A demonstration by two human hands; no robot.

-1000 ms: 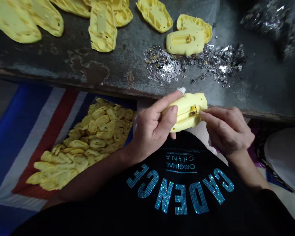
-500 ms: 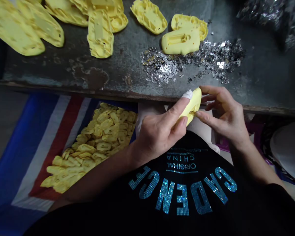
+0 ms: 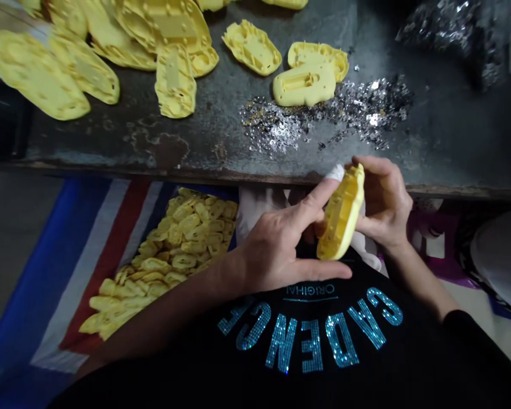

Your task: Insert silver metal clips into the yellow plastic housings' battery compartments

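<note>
A yellow plastic casing half (image 3: pixel 340 218) is held upright over my lap, just in front of the table edge, its ribbed hollow inside facing left. My right hand (image 3: pixel 385 199) grips it from the right, with the fingers at its top end and the thumb behind it. My left hand (image 3: pixel 281 238) is open along its left side. The left index finger, white tape on its tip, reaches the casing's upper edge; the thumb stretches out below its lower end. The other left fingers are partly hidden.
On the dark metal table (image 3: pixel 221 136) lie small shiny metal pieces (image 3: pixel 276 128), with two casing halves (image 3: pixel 304 85) beside them. More yellow casings (image 3: pixel 174 79) lie at the left. A bag of metal pieces (image 3: pixel 455 34) sits far right. Below, a striped sack (image 3: pixel 111 227) holds many yellow casings (image 3: pixel 183 233).
The casing has turned, from its outer face showing to its hollow inside showing. My left thumb has come off it and stretched out, while my right hand has closed around it.
</note>
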